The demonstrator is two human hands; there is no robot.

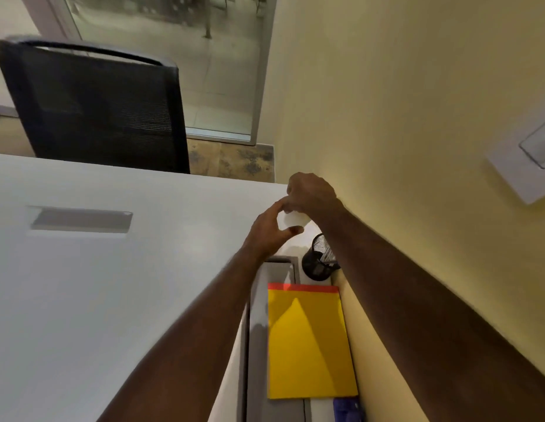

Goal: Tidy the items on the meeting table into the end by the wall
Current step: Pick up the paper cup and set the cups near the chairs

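Both hands, left hand (266,229) and right hand (309,194), pinch a small white round thing (291,220) by the wall. It might slip and knock the black mesh pen cup (318,258) just beside it.

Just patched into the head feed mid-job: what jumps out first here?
The bright yellow notepad with its red top strip, lying flat along the wall edge of the white table. Just beyond it, both hands meet on a small white object near the table's far corner: the left hand pinches it, the right hand curls over it. A black mesh pen holder stands between notepad and hands.
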